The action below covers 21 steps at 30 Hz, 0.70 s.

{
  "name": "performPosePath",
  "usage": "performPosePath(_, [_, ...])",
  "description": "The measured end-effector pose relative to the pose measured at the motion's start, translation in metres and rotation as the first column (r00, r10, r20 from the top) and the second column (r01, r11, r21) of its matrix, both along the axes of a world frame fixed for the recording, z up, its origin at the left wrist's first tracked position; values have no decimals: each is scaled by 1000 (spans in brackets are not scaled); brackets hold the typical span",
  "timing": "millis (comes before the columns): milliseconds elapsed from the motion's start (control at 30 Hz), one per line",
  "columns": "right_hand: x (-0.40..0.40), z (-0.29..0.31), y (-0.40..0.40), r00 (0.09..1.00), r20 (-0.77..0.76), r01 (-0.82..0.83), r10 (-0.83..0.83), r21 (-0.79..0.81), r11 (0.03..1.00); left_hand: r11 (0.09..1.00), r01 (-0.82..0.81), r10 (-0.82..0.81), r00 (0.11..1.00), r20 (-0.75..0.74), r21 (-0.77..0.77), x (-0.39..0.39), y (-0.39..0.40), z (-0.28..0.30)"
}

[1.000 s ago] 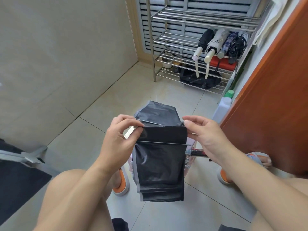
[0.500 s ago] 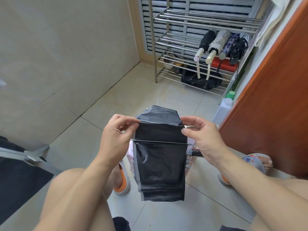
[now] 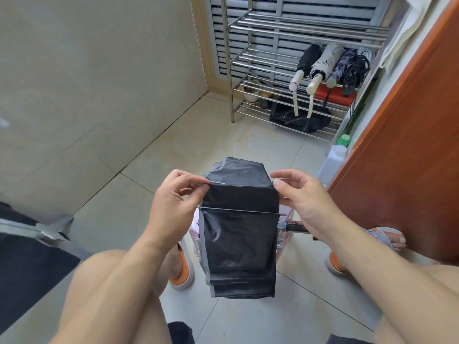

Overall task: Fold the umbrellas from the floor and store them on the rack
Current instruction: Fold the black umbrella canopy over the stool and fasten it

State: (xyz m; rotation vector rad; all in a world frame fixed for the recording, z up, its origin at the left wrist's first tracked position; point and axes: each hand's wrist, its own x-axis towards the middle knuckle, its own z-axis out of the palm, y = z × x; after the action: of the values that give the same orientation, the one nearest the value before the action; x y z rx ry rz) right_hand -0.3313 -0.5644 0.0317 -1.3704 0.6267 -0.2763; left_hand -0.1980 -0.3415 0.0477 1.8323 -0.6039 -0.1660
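I see my left hand (image 3: 173, 202) and right hand (image 3: 301, 197) pinching a black umbrella canopy's (image 3: 239, 234) top fold, well short of the steel rack (image 3: 285, 63); the handle is possibly under my right wrist.

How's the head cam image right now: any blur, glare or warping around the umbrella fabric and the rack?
Head view: even daylight, soft shadows only; black umbrella fabric and both hands, left hand and right hand, look sharp. Faint sheen on the floor tiles, no harsh glare. Wide-angle warp bends the rack and the door at the edges; the far rack is slightly softer.
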Motion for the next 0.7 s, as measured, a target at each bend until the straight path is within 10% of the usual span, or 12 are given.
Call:
performPosePath(500, [1, 2, -14, 988, -70, -134, 135, 18, 991, 999, 46, -46, 999, -4, -20, 1, 1, 0])
performPosePath(700, [-2, 8, -13, 987, -126, -140, 95, -422, 896, 999, 45, -46, 997, 67, 17, 3, 3, 0])
